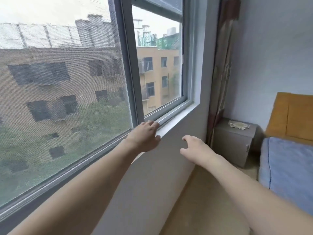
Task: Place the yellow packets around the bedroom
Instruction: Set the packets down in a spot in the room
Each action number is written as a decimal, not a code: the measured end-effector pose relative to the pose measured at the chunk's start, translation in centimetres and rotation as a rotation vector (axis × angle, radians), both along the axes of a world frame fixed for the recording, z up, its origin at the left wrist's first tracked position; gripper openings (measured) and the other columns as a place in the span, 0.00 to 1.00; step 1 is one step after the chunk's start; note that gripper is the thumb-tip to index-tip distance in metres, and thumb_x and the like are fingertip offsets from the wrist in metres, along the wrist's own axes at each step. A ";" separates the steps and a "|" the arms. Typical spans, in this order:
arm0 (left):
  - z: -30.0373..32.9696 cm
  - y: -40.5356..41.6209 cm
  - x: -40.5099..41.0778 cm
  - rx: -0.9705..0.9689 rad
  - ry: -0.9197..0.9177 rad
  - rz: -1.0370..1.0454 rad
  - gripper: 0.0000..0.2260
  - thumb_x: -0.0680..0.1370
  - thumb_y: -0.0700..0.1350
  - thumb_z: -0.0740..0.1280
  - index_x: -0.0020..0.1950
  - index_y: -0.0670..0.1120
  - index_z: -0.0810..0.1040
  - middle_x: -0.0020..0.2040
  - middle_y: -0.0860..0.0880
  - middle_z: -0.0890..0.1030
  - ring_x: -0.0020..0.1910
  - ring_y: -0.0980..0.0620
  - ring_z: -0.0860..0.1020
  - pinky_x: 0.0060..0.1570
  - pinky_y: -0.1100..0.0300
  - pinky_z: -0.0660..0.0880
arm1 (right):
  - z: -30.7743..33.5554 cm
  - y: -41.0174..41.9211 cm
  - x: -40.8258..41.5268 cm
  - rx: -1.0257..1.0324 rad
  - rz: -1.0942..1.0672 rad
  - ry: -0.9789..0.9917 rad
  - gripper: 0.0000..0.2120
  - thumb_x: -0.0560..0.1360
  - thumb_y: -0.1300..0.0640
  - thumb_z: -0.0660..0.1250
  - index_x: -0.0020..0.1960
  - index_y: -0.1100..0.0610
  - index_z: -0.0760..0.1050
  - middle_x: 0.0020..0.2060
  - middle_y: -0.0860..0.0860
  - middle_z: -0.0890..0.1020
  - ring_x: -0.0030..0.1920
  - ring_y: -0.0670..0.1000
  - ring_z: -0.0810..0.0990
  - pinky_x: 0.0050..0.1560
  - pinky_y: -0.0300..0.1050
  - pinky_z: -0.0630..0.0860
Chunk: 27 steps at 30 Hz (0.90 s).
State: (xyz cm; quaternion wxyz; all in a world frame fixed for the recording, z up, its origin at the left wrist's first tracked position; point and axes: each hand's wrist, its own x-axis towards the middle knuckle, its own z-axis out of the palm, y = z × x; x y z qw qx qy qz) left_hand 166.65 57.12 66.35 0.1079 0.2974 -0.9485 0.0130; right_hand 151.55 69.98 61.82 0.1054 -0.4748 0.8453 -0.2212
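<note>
Nothing is held: the left hand [145,137] is laid on the white window sill [176,118], fingers at the frame's lower track; the right hand [194,148] is spread loosely in mid-air beside the wall. Pale yellowish packets [238,125] are seen atop the grey bedside cabinet [233,143], between curtain [221,68] and blue-covered bed [289,170].

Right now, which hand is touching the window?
The left hand: its fingers rest on the window sill. The right hand hangs in the air, touching nothing.

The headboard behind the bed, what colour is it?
Mustard yellow-orange; the headboard shows in the head view, at right.
</note>
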 end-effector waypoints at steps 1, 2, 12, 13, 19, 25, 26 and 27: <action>-0.3 -1.7 -2.1 0.011 0.003 -0.029 0.23 0.80 0.51 0.60 0.74 0.45 0.65 0.73 0.45 0.67 0.71 0.43 0.67 0.69 0.52 0.65 | -0.1 -1.3 -1.9 0.005 -0.026 0.005 0.27 0.76 0.52 0.61 0.74 0.54 0.64 0.70 0.54 0.70 0.69 0.55 0.69 0.68 0.49 0.68; -0.6 -3.4 -4.3 0.017 0.009 -0.061 0.23 0.80 0.51 0.60 0.74 0.45 0.65 0.73 0.46 0.67 0.71 0.43 0.67 0.69 0.51 0.65 | -0.1 -2.6 -3.9 0.008 -0.051 0.012 0.27 0.76 0.52 0.61 0.74 0.54 0.64 0.70 0.54 0.70 0.69 0.54 0.69 0.68 0.49 0.68; -0.7 -17.3 -26.0 0.077 0.051 -0.297 0.21 0.81 0.49 0.60 0.72 0.44 0.66 0.72 0.46 0.67 0.70 0.44 0.67 0.65 0.54 0.67 | 1.2 -12.4 -21.2 -0.054 -0.330 0.013 0.25 0.75 0.54 0.62 0.72 0.54 0.66 0.69 0.53 0.71 0.68 0.55 0.70 0.66 0.50 0.69; -1.1 -17.9 -28.2 0.087 0.036 -0.324 0.21 0.81 0.49 0.60 0.73 0.44 0.66 0.72 0.46 0.67 0.69 0.43 0.67 0.64 0.54 0.67 | 0.7 -12.7 -22.8 -0.042 -0.348 0.003 0.25 0.75 0.54 0.62 0.72 0.54 0.66 0.69 0.53 0.71 0.68 0.54 0.71 0.66 0.49 0.69; -4.6 -19.9 -42.0 0.137 -0.013 -0.478 0.21 0.80 0.49 0.60 0.73 0.47 0.65 0.72 0.47 0.68 0.70 0.44 0.67 0.65 0.54 0.66 | -1.7 -14.7 -34.6 0.010 -0.495 -0.055 0.25 0.77 0.54 0.60 0.74 0.55 0.64 0.71 0.53 0.68 0.68 0.53 0.70 0.64 0.46 0.70; -6.5 -24.5 -57.1 0.212 -0.056 -0.491 0.23 0.80 0.49 0.58 0.75 0.47 0.63 0.73 0.48 0.66 0.71 0.44 0.66 0.64 0.54 0.66 | -3.1 -17.9 -48.4 0.003 -0.556 -0.055 0.25 0.77 0.54 0.60 0.73 0.54 0.64 0.71 0.51 0.69 0.69 0.52 0.70 0.65 0.47 0.69; -6.2 -25.4 -59.8 0.218 -0.063 -0.480 0.23 0.80 0.49 0.58 0.75 0.47 0.63 0.73 0.47 0.67 0.70 0.44 0.67 0.63 0.55 0.66 | -2.8 -18.4 -51.0 -0.004 -0.569 -0.062 0.25 0.77 0.53 0.60 0.73 0.54 0.65 0.71 0.51 0.70 0.68 0.53 0.71 0.65 0.47 0.70; -5.8 -26.3 -62.5 0.214 -0.065 -0.474 0.23 0.80 0.49 0.58 0.75 0.46 0.64 0.72 0.47 0.67 0.70 0.44 0.67 0.63 0.55 0.66 | -2.3 -18.8 -53.6 -0.013 -0.586 -0.067 0.25 0.77 0.53 0.60 0.73 0.54 0.65 0.70 0.51 0.71 0.67 0.53 0.72 0.63 0.47 0.71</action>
